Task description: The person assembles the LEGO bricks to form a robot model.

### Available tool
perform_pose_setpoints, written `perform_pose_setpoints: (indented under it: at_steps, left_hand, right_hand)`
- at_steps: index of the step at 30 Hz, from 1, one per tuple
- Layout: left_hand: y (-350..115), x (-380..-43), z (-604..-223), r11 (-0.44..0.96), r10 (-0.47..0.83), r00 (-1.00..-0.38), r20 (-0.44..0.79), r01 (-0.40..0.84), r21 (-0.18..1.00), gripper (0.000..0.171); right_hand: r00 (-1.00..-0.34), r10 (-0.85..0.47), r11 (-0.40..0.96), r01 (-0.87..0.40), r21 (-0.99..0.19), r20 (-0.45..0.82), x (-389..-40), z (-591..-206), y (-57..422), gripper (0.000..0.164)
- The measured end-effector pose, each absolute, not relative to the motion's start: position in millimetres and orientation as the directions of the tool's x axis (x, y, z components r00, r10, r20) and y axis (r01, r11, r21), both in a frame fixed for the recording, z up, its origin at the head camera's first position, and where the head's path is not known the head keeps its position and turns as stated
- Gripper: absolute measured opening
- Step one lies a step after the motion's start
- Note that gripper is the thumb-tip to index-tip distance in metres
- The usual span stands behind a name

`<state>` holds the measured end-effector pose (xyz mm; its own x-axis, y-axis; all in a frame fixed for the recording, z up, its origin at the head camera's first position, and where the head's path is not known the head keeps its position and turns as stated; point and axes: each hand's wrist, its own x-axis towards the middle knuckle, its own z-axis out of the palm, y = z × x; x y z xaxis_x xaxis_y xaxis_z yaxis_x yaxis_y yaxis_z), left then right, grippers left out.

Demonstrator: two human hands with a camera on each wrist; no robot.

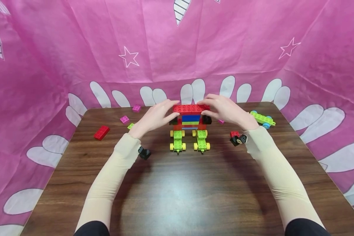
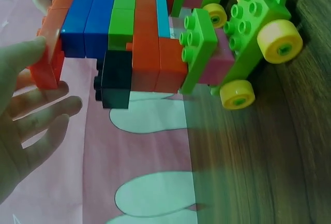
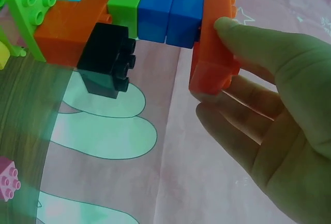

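From the head, a toy brick figure (image 1: 190, 119) stands up on the brown table (image 1: 177, 190), on two green wheeled bases (image 1: 178, 143), with a red top (image 1: 188, 109) going across. The left hand (image 1: 156, 118) pinches one end of the red top and the right hand (image 1: 227, 110) pinches the other, thumbs in front and fingers behind. A loose red brick (image 1: 101, 132) lies far to the left, near some pink bricks (image 1: 125, 119), and a green car base (image 1: 263, 119) with blue wheels sits on the right.

From the left wrist, the left thumb touches the red top, with blue bricks (image 2: 74, 22) just under it. A black brick (image 2: 117, 79) sticks out, and yellow wheels (image 2: 280, 41) show.

From the right wrist, the right thumb and fingers hold the red top's other end
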<state>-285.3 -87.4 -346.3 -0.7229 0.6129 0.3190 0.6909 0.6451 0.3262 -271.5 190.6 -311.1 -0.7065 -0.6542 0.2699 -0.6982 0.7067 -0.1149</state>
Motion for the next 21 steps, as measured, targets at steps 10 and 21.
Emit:
perform_pose_setpoints:
  at_steps: [10, 21]
  left_hand:
    - [-157, -282, -348, 0.727, 0.465, -0.830, 0.307, 0.556, 0.402, 0.057]
    - [-278, -278, -391, 0.932, 0.140, -0.984, 0.114, 0.170, 0.320, 0.056]
  right_hand:
    - [-0.772, -0.595, 0.758, -0.632, -0.163, 0.225, -268, -314, 200, 0.042]
    - [-0.763, -0.594, 0.754, -0.639, -0.155, 0.255, -269, -316, 206, 0.041]
